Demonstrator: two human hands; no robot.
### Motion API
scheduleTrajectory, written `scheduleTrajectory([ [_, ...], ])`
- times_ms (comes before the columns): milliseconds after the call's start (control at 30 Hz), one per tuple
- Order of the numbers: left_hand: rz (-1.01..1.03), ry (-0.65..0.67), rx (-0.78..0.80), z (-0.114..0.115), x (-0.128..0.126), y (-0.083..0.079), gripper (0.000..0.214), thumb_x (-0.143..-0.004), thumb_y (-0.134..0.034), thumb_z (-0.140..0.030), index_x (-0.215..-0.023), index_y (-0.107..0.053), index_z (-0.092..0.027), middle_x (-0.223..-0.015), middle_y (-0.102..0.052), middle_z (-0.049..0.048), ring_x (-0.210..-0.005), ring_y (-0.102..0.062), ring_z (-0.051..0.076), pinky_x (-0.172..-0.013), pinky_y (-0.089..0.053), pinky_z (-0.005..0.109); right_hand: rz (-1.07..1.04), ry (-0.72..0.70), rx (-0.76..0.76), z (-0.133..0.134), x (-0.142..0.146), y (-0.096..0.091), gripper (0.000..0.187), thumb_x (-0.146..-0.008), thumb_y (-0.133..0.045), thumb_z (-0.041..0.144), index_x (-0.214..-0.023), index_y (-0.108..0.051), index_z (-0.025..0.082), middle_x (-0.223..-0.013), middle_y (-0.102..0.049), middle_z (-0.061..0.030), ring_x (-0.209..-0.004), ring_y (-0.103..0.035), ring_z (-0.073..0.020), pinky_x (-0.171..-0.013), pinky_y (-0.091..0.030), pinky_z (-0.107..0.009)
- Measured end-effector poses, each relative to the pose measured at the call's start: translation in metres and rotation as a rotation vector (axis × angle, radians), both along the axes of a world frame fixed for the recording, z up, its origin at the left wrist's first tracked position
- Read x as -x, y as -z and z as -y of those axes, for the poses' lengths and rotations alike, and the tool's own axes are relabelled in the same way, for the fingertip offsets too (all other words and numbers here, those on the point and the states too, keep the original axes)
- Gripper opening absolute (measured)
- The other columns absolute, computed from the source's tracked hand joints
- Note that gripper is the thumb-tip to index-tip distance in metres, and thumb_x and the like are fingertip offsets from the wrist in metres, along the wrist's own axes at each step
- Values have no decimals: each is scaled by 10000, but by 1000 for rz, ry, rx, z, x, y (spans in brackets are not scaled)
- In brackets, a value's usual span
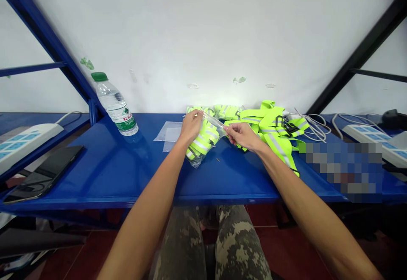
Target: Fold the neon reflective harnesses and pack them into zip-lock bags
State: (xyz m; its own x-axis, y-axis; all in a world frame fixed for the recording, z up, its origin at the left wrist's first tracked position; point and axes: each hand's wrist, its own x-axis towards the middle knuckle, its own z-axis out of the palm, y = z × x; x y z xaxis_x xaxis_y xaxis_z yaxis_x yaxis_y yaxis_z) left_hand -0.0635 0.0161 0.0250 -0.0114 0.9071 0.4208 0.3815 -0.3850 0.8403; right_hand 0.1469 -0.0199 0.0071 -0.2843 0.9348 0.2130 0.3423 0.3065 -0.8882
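Note:
Between my hands is a clear plastic bag (197,161) with a folded neon-yellow reflective strap (205,138) inside. My left hand (191,125) pinches one upper corner of the bag. The other upper corner is held between the fingertips of my right hand (240,135), so the top edge is stretched taut. The bag tilts, its bottom close to the blue table (152,178). Just beyond my right hand lies a loose heap of neon-yellow reflective straps (273,123) with black buckles. Behind the bag, more bagged straps (227,111) rest against the wall.
Flat clear bags (170,132) lie left of my left hand. A water bottle (117,106) with a green cap stands farther left. A phone (44,174) and a white power strip (28,142) are at the left edge. A coiled white cable (318,129) and another power strip (378,138) are right.

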Motion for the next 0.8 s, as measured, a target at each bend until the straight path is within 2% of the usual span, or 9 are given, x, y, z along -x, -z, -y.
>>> scheduleTrajectory([
  [200, -128, -27, -53, 6, -3, -2, 285, -929, -459, -311, -724, -601, -174, -695, -598, 4, -701, -533, 154, -663, -346, 278, 77, -60, -24, 1, -6, 2, 574, -813, -532, 751, -655, -520, 200, -477, -542, 14, -400, -468, -94, -405, -351, -227],
  [367, -110, -10, -52, 4, -5, 1, 297, -939, -454, -341, -777, -638, -173, -771, -662, 25, -759, -584, 173, -713, -389, 288, 48, -33, 5, 3, 0, 2, 583, -826, -491, 765, -707, -525, 195, -575, -559, 3, -466, -525, -99, -415, -417, -221],
  [500, -92, -54, -37, 3, -7, 2, 265, -895, -535, -361, -757, -654, -169, -808, -695, 37, -805, -617, 187, -752, -419, 295, 17, -59, 13, 5, 1, 0, 533, -806, -580, 716, -765, -547, 186, -669, -617, -15, -492, -546, -95, -432, -432, -225],
  [633, -3, 27, -47, -2, -5, 8, 225, -864, -555, -330, -743, -646, -164, -762, -669, 27, -775, -607, 175, -716, -435, 278, -8, -103, 7, 5, -3, 0, 474, -812, -625, 653, -739, -514, 198, -654, -621, -5, -512, -558, -100, -469, -441, -230],
  [800, 123, 98, 38, -7, -4, 14, 214, -846, -561, -324, -723, -621, -160, -668, -609, 3, -647, -555, 145, -620, -414, 257, 21, -117, 33, 4, -8, -1, 421, -844, -627, 590, -728, -498, 207, -600, -611, 6, -503, -545, -100, -489, -449, -228],
])
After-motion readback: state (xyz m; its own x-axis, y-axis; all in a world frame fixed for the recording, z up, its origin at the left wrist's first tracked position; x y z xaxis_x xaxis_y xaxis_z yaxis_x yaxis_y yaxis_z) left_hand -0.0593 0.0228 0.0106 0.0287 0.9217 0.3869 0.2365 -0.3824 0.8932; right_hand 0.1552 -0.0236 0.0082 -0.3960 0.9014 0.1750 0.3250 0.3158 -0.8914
